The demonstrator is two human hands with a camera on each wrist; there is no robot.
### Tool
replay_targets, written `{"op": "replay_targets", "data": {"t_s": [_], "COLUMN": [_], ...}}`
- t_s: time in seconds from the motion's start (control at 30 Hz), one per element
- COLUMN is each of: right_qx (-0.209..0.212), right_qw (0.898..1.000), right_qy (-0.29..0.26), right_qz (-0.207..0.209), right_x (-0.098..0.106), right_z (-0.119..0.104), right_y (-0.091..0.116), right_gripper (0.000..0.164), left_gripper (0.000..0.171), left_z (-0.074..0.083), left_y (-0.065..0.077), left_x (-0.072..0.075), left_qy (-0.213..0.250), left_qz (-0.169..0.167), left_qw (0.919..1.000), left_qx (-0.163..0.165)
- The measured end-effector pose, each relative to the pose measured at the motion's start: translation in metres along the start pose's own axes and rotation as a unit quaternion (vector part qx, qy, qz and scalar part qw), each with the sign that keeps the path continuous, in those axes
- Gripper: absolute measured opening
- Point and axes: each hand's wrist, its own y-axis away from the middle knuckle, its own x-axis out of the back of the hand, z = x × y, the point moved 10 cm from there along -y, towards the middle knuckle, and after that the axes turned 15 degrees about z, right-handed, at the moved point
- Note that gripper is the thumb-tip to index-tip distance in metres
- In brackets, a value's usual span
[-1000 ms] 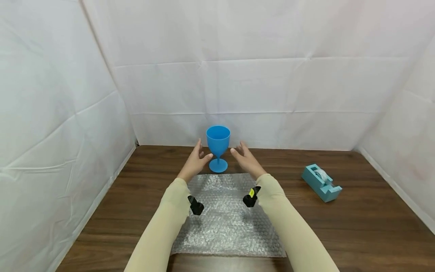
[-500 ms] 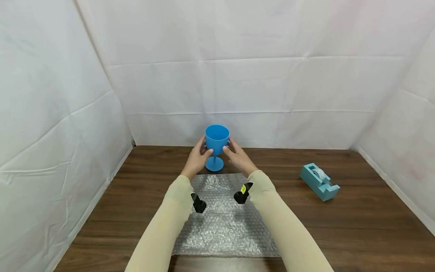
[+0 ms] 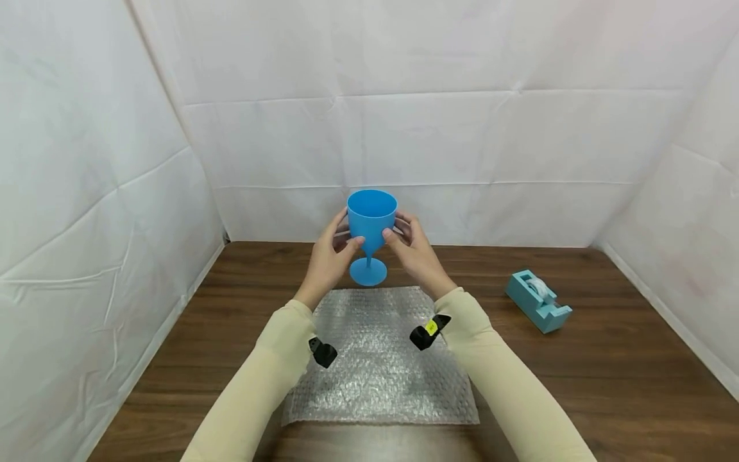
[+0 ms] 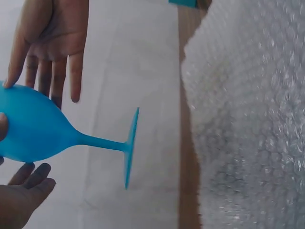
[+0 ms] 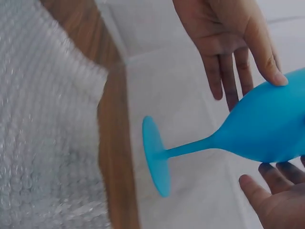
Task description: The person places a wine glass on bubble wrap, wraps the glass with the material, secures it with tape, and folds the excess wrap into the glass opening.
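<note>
Between my two hands a blue goblet [image 3: 371, 228] is held upright by its bowl, raised off the table. My left hand [image 3: 326, 262] grips the bowl's left side, thumb toward me and fingers around the far side. From the other side my right hand [image 3: 420, 258] holds it the same way, its thumb on the bowl. The goblet's stem and round foot [image 4: 129, 148] hang free in the left wrist view. Just in front lies a sheet of bubble wrap [image 3: 383, 366], flat on the table under my forearms. Some fingers are hidden behind the bowl.
A teal tape dispenser [image 3: 538, 301] with a roll of clear tape stands on the right of the dark wooden table [image 3: 606, 366]. White cloth walls [image 3: 427, 141] enclose the table at the back and on both sides.
Both hands have closed in from either side of the goblet and taken hold of its bowl. The goblet, standing on the table before, has been lifted.
</note>
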Motion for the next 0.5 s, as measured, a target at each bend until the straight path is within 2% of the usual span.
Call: {"op": "replay_targets", "data": {"t_s": [0.13, 0.27, 0.37, 0.5], "right_qx": [-0.002, -0.016, -0.028, -0.048], "right_qw": [1.000, 1.000, 0.999, 0.997], "right_qy": [-0.011, 0.001, 0.008, -0.006], "right_qz": [-0.010, -0.022, -0.031, -0.057], "right_x": [0.000, -0.004, -0.008, -0.019], "right_z": [-0.013, -0.022, -0.025, -0.023], "right_y": [0.015, 0.033, 0.045, 0.061], "right_gripper": [0.077, 0.078, 0.076, 0.070], "left_gripper": [0.066, 0.066, 0.067, 0.071], "left_z": [0.019, 0.034, 0.036, 0.030], "left_y": [0.011, 0.025, 0.035, 0.049], "left_x": [0.009, 0.019, 0.025, 0.035], "left_qy": [0.011, 0.017, 0.008, -0.016], "left_qz": [-0.007, -0.017, -0.023, -0.031], "left_qw": [0.9999, 0.9997, 0.9995, 0.9972], "left_qx": [-0.005, 0.004, 0.022, 0.066]}}
